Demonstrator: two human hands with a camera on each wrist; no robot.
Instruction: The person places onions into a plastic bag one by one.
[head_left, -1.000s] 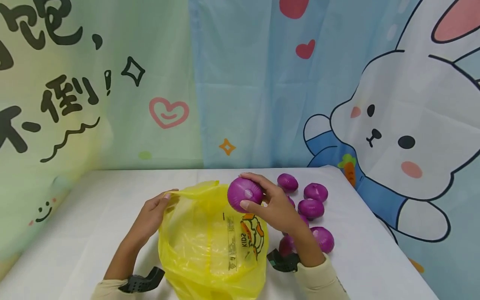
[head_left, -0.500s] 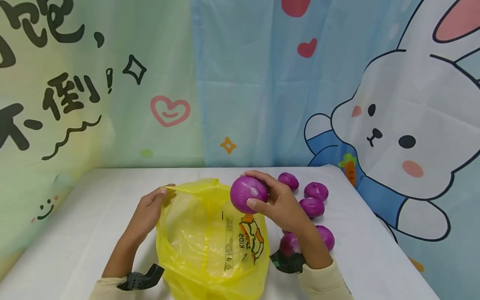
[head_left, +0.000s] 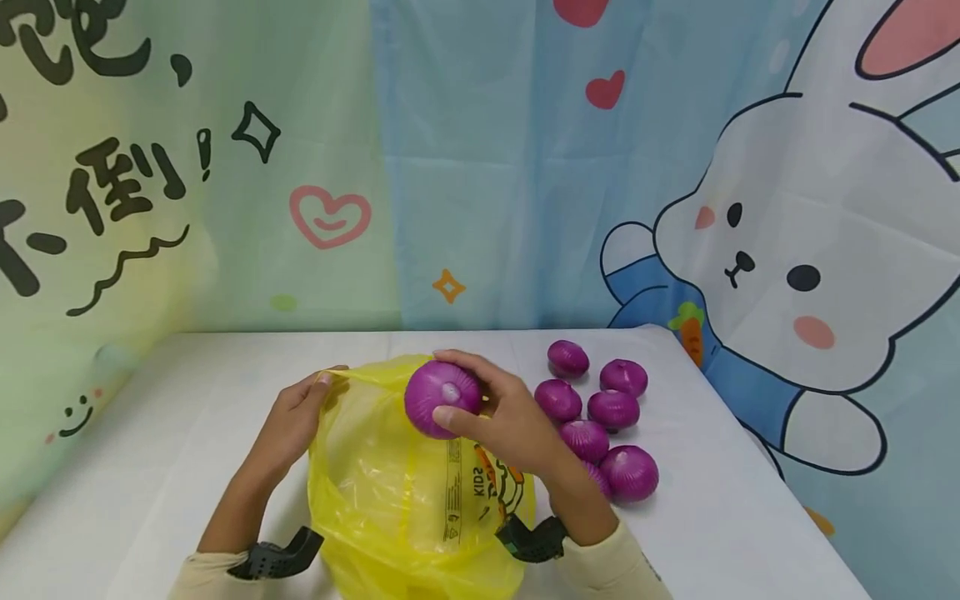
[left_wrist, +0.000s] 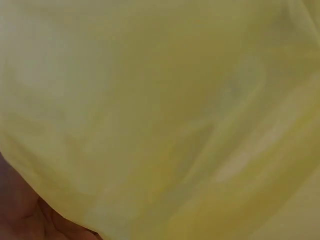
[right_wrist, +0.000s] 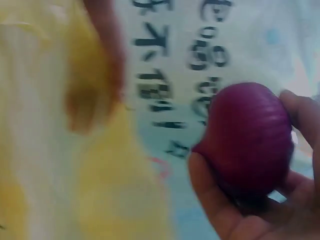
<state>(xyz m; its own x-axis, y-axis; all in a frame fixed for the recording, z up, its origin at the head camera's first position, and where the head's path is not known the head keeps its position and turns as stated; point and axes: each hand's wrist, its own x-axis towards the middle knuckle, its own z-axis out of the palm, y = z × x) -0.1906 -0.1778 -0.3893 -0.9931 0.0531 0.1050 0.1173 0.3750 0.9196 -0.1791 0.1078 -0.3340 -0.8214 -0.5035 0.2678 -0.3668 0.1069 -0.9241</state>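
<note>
In the head view my right hand [head_left: 510, 408] grips a purple-red onion [head_left: 442, 398], thumb in front and fingers behind, over the upper part of a yellow plastic bag [head_left: 375, 492]. My left hand [head_left: 295, 421] pinches the bag's top left edge; its fingertips are partly behind the plastic. The right wrist view shows the same onion [right_wrist: 250, 137] between thumb and fingers, apart from the bag [right_wrist: 120, 190]. Yellow film fills most of the left wrist view, with a bit of the left hand [left_wrist: 35, 220] at the lower left corner.
Several more purple onions [head_left: 628, 472] lie grouped on the white tabletop [head_left: 720, 500], right of the bag and partly behind my right forearm. A printed curtain [head_left: 472, 167] with a cartoon rabbit hangs behind the table's far edge.
My right hand has carried the onion to the left, further over the bag, uncovering more of the onions on the table. The left hand keeps its hold on the bag's edge.
</note>
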